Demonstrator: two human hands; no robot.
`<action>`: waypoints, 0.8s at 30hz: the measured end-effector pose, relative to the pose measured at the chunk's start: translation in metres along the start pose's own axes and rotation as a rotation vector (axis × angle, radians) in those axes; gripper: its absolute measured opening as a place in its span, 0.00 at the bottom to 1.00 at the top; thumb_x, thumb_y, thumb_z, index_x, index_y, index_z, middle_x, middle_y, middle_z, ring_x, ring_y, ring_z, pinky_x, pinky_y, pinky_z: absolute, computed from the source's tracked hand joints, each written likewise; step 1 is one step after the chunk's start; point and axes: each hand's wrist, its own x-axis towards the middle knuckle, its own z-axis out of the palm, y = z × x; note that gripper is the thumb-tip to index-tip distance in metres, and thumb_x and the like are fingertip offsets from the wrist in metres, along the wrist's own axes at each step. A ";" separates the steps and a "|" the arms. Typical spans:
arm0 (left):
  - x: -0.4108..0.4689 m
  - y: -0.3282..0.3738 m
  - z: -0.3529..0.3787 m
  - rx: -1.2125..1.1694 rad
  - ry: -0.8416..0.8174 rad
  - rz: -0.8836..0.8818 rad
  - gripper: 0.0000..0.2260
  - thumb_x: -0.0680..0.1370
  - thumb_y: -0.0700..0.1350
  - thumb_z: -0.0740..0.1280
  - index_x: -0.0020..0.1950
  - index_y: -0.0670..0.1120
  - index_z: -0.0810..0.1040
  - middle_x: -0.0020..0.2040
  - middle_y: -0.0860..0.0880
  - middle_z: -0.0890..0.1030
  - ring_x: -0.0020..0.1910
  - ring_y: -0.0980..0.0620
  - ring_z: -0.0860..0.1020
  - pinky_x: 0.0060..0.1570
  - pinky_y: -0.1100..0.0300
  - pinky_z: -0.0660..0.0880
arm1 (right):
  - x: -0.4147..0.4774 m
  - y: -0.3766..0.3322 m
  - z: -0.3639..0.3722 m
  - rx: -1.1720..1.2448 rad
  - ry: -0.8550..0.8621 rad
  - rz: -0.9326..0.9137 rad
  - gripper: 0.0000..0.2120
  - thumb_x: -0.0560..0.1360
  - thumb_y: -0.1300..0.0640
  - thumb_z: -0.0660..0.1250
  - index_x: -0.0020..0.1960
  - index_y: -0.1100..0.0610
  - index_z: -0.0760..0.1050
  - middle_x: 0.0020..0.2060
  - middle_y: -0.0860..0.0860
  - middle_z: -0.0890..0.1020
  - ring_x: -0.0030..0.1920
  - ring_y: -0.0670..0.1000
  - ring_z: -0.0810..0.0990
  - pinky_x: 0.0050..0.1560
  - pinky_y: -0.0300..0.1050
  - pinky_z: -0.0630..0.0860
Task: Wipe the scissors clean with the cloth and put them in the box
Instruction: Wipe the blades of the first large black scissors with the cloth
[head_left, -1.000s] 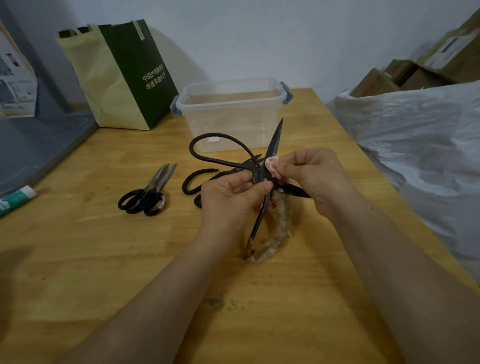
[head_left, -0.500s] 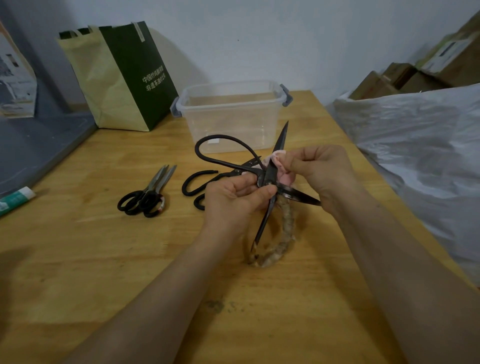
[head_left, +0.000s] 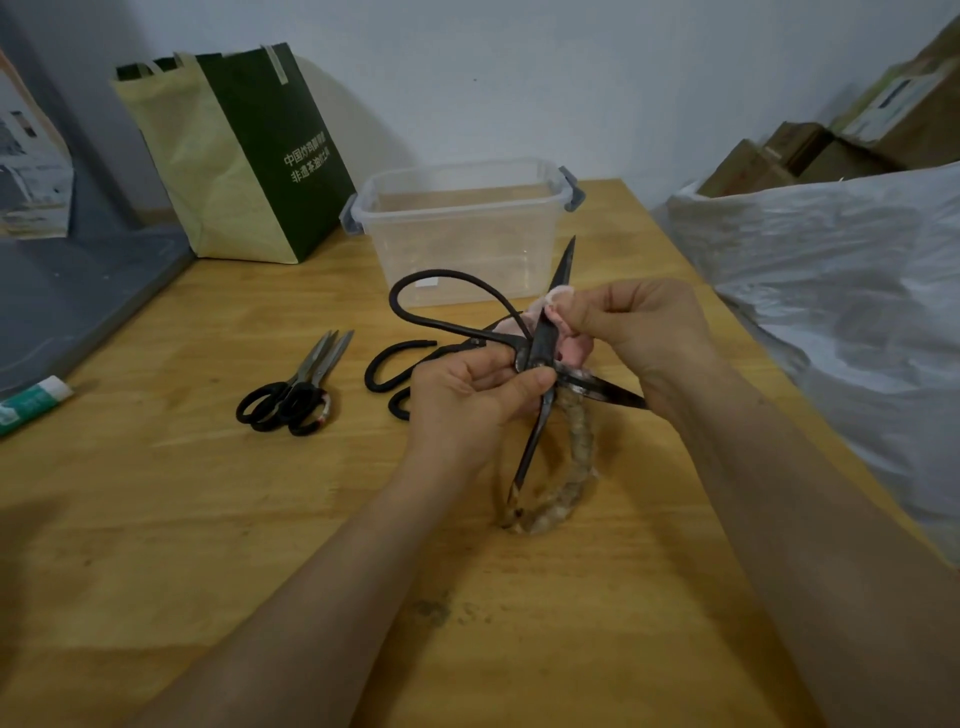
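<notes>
In front of the clear box (head_left: 467, 228), above the tabletop (head_left: 208, 519), the left hand (head_left: 467, 400) curls its fingers (head_left: 524, 382) round the pivot of the opened scissors (head_left: 541, 338). The right hand (head_left: 644, 332) pinches the pink cloth (head_left: 577, 349) against one blade.

Two arms and two hands show. The left arm (head_left: 311, 597) is bare right up to the edge of the picture. The right arm (head_left: 831, 545) is bare too. The left hand (head_left: 467, 395) and the right hand (head_left: 649, 332) have bare fingers. The left thumbnail (head_left: 543, 376) is short and plain.
</notes>
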 end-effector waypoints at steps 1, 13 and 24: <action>0.000 0.000 -0.001 -0.016 0.009 0.001 0.08 0.71 0.31 0.71 0.45 0.42 0.82 0.39 0.46 0.85 0.36 0.52 0.84 0.34 0.64 0.78 | -0.003 -0.001 0.000 -0.025 -0.064 0.019 0.07 0.62 0.55 0.75 0.29 0.56 0.82 0.24 0.52 0.81 0.26 0.46 0.78 0.39 0.36 0.78; 0.000 -0.002 0.000 -0.007 -0.020 0.002 0.08 0.71 0.31 0.71 0.47 0.41 0.82 0.39 0.49 0.86 0.38 0.55 0.84 0.36 0.65 0.78 | -0.003 -0.001 0.002 -0.004 0.040 -0.017 0.09 0.67 0.55 0.74 0.30 0.58 0.80 0.21 0.52 0.79 0.22 0.48 0.75 0.40 0.56 0.76; -0.002 -0.002 0.003 0.033 -0.030 -0.048 0.16 0.69 0.32 0.72 0.56 0.31 0.78 0.46 0.40 0.84 0.40 0.52 0.83 0.36 0.64 0.79 | 0.007 -0.004 -0.005 0.048 0.178 -0.060 0.09 0.69 0.58 0.74 0.32 0.59 0.78 0.20 0.49 0.79 0.22 0.45 0.76 0.28 0.30 0.75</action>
